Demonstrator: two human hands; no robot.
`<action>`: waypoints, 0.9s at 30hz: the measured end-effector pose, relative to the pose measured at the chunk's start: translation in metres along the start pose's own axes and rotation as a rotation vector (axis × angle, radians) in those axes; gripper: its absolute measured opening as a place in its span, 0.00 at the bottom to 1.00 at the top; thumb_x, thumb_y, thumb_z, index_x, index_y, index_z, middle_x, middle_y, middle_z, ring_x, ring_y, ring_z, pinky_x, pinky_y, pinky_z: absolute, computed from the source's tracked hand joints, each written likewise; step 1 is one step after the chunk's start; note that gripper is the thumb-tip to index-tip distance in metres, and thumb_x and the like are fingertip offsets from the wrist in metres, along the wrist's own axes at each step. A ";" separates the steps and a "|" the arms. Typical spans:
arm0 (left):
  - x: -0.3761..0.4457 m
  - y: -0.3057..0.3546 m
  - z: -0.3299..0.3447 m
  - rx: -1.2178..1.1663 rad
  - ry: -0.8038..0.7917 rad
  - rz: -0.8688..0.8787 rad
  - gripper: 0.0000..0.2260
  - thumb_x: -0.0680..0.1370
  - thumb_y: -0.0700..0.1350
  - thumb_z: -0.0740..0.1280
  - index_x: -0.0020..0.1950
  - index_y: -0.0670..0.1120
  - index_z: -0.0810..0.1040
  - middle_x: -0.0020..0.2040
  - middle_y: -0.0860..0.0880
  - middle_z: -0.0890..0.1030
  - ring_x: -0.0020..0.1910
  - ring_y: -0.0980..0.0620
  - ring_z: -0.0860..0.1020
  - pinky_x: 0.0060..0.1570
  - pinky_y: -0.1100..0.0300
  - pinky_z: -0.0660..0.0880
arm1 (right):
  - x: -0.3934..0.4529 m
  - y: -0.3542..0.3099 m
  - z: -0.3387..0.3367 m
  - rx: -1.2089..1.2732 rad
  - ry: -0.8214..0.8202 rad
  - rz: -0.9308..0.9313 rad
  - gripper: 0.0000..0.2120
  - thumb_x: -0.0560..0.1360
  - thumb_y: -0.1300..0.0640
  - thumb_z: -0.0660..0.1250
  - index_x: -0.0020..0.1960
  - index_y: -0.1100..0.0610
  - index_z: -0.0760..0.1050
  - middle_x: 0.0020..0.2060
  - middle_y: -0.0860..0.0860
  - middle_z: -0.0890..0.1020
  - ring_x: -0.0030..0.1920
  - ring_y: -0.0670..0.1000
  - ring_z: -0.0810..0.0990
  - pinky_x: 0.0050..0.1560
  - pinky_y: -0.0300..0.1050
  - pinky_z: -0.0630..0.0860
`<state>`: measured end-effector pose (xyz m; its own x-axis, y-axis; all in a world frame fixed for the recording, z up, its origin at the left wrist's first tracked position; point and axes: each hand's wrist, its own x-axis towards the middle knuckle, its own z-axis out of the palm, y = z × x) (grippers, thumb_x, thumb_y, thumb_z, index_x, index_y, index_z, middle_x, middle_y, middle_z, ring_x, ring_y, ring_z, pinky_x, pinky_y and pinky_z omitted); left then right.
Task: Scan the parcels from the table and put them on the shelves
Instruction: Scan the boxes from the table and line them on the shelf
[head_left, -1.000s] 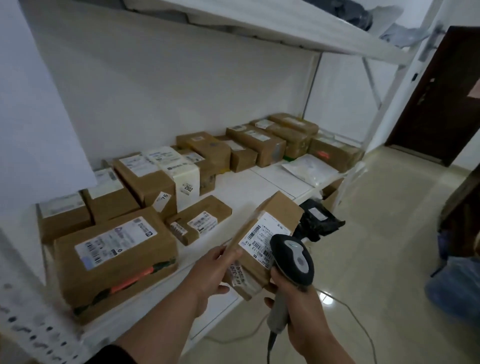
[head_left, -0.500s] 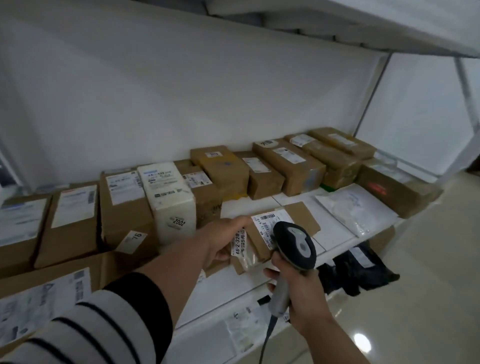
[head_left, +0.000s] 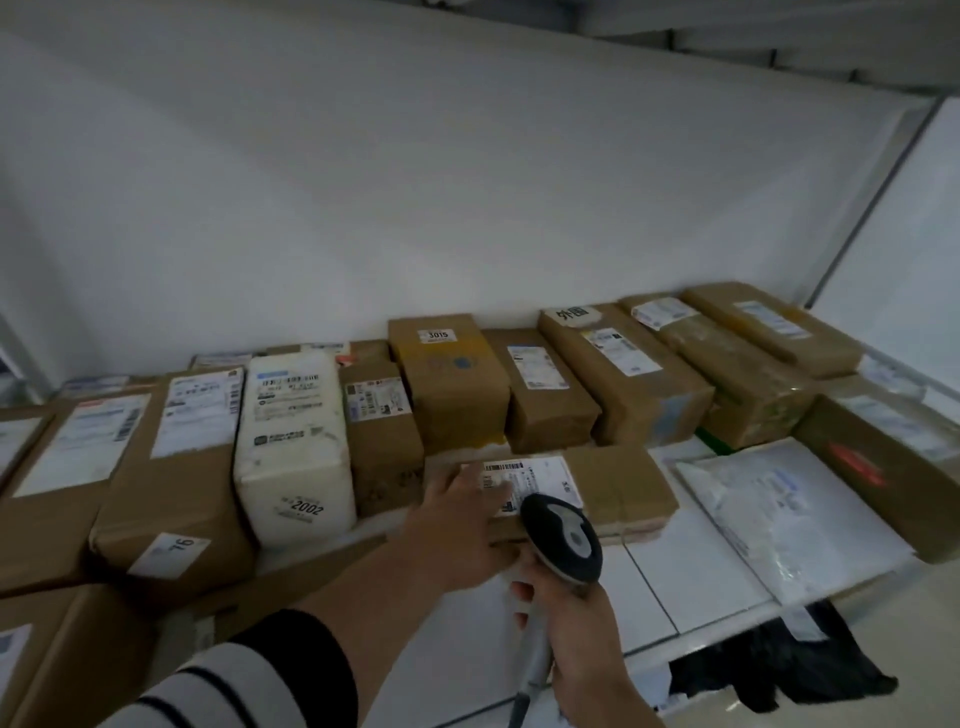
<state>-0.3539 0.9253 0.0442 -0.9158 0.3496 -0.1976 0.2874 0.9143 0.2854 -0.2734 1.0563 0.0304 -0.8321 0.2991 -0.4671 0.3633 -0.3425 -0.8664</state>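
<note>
The left hand (head_left: 457, 525), fingers stretched out and fairly straight, rests flat on the near left end of a flat brown parcel (head_left: 597, 493) lying on the white shelf (head_left: 691, 582), fingertips on its white label (head_left: 540, 480). The right hand (head_left: 576, 623), nearer and just right of it, curls around the handle of a barcode scanner (head_left: 563, 538), whose dark head overlaps the parcel's near edge. Beyond, a row of brown boxes lines the wall; a white wrapped parcel (head_left: 293, 447) marked 2002 stands left, a white mailer bag (head_left: 774, 519) lies right.
</note>
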 end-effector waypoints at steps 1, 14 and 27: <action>0.002 0.000 0.003 0.025 0.022 -0.008 0.34 0.76 0.67 0.60 0.79 0.64 0.51 0.81 0.54 0.48 0.79 0.44 0.45 0.76 0.42 0.56 | 0.003 0.000 0.001 -0.003 -0.004 -0.002 0.07 0.73 0.63 0.75 0.50 0.63 0.82 0.31 0.55 0.84 0.35 0.56 0.79 0.36 0.49 0.75; 0.012 0.004 -0.010 0.162 0.222 -0.198 0.32 0.79 0.49 0.63 0.80 0.53 0.52 0.75 0.48 0.59 0.71 0.44 0.59 0.70 0.47 0.62 | 0.008 -0.011 0.002 -0.031 -0.097 -0.046 0.06 0.75 0.62 0.73 0.47 0.53 0.80 0.34 0.48 0.85 0.47 0.56 0.82 0.57 0.61 0.78; -0.088 -0.020 -0.010 -0.134 0.287 -0.225 0.29 0.81 0.53 0.61 0.80 0.54 0.54 0.78 0.51 0.57 0.75 0.45 0.56 0.74 0.49 0.60 | -0.069 0.019 0.023 -0.054 -0.190 -0.039 0.08 0.75 0.59 0.74 0.52 0.52 0.79 0.44 0.52 0.85 0.41 0.57 0.85 0.46 0.52 0.81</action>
<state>-0.2815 0.8745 0.0653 -0.9985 0.0543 -0.0044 0.0483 0.9203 0.3882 -0.2186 1.0089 0.0505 -0.9084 0.1361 -0.3954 0.3465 -0.2843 -0.8939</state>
